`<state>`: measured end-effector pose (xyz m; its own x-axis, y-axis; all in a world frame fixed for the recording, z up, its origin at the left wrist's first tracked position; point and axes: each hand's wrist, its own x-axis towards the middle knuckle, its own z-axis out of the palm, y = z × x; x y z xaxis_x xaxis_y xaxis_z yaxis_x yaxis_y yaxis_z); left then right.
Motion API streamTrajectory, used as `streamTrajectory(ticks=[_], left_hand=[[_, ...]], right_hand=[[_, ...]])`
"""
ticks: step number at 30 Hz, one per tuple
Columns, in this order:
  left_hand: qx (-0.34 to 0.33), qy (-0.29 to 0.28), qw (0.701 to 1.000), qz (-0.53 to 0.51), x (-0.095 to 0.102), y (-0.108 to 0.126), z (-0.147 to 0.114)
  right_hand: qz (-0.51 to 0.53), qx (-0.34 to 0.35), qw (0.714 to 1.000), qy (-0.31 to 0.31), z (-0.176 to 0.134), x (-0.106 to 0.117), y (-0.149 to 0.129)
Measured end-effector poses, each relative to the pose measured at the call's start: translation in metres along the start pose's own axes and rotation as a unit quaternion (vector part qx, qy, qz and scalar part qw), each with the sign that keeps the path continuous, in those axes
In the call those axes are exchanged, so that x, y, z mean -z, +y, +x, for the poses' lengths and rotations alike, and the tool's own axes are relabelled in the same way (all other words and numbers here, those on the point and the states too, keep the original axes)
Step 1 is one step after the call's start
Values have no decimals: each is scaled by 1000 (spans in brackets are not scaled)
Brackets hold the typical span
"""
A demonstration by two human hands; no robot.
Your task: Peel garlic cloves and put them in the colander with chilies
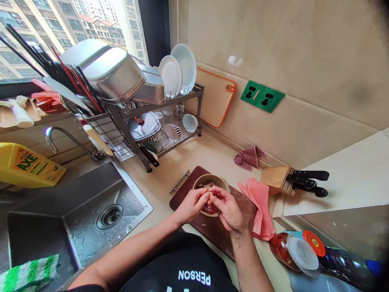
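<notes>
My left hand (pixel 192 206) and my right hand (pixel 230 209) meet over a beige plastic basket (pixel 225 185). Thumbs and fingertips of both are closed together on a small pale piece that looks like a garlic clove (pixel 210 195). Inside the basket are more pale cloves (pixel 207 184) and some red pieces (pixel 209 211), perhaps chillies; my hands cover much of them. The basket rests on a dark red-brown cutting board (pixel 209 232) with a metal handle at its left end.
Pink rubber gloves (pixel 258 211) lie at the board's right edge, near a wooden knife block (pixel 276 179) and a purple cloth (pixel 248 157). Jars (pixel 285 251) stand at the lower right. Left are a steel sink (pixel 130 207) and a loaded dish rack (pixel 182 97).
</notes>
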<state>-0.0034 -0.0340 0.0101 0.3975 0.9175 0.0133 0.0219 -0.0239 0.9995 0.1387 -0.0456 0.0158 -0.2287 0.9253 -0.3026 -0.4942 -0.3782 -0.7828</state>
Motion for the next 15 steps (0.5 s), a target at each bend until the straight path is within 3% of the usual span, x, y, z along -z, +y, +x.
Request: streamTrajectory(ticks=[5, 9, 12, 15], left_hand=[[61, 11, 988, -139, -5, -7, 3], [135, -7, 936, -324, 8, -12, -1], [162, -4, 894, -417, 29, -15, -12], [154, 51, 863, -479, 54, -17, -36]], right_hand=[[45, 11, 998, 46, 12, 12, 7], [-73, 100, 988, 89, 22, 31, 13], [-285, 171, 937, 105, 27, 43, 14], [-497, 193, 844, 65, 33, 49, 15]])
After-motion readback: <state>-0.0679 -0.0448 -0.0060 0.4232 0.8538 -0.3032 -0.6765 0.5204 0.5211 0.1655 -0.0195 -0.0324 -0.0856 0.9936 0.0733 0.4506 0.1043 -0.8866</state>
